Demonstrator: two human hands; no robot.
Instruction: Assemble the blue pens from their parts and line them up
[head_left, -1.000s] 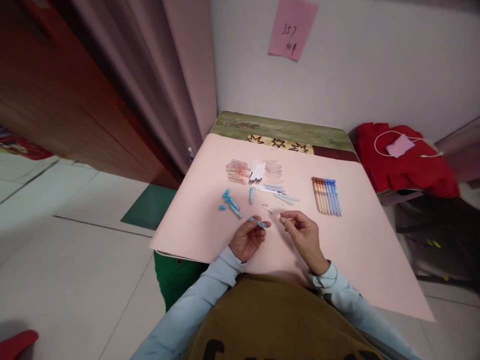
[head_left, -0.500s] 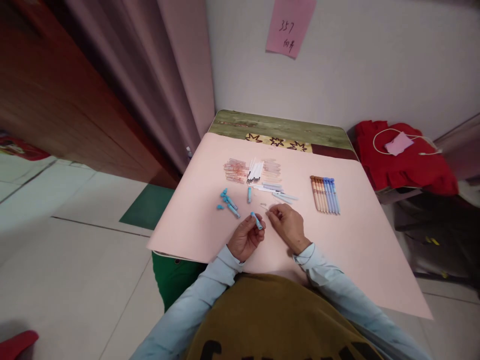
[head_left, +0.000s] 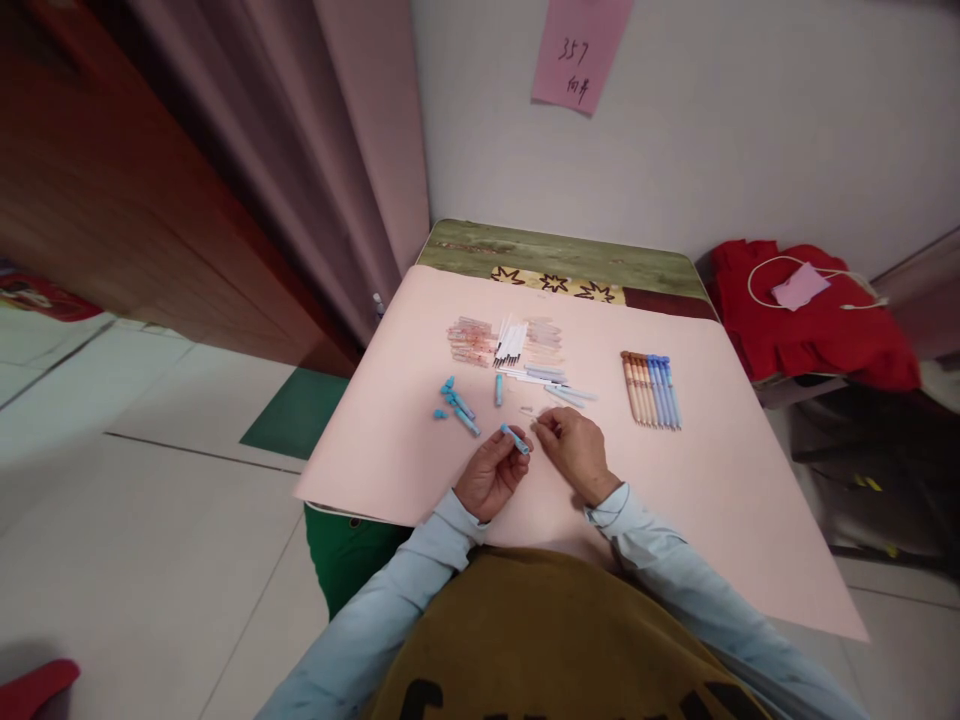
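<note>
Left hand [head_left: 489, 480] grasping a blue tube [head_left: 514, 438]
Right hand [head_left: 576, 450] is curling beside a small piece [head_left: 527, 409], hold unclear; light fingertip pinching is probably helping.

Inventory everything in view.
Barrel: one, blue, held
Loose pieces: several, blue, left
Reddish tubes: many, far left
Refills: many, white, far middle
Pale tubes: many, pinkish and bluish, beside refills
Pens: about eight, brown and blue, right
Table: one, greenish, by wall
Sheet: one, pink, tabletop
Cloth: one, red, right
Notes: two, pink, wall and cloth
Cable: one, white, on cloth
Curtain: one, mauve, left
Panel: one, brown, left
Garment: one, brown, nearest
Sleeves: two, blue, lower
Left grip: one, holds barrel
Right grip: one, beside barrel
</note>
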